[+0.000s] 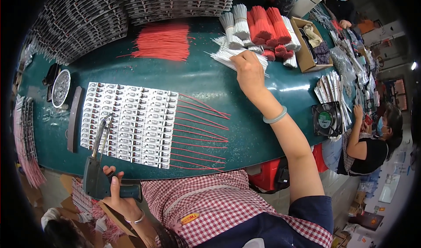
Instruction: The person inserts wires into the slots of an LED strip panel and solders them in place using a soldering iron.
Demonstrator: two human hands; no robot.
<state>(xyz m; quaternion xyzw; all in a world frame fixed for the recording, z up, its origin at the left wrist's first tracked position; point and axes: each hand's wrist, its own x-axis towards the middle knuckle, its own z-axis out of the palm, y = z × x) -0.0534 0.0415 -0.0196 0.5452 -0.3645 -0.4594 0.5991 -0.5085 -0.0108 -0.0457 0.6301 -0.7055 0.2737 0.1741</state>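
Within left hand (120, 203), one soldering gun (92, 178); right hand (251, 72) apparently pinching white wires (223, 56).

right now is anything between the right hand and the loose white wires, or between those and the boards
Nothing visible separates the right hand from the loose white wires; it appears to touch them. Toward the boards, red wires fan out from the boards' right edge, low over the table.

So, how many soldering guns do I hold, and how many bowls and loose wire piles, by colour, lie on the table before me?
Soldering gun: 1
Bowl: 1
Loose red wire pile: 1
Loose white wire pile: 1
Total: 4
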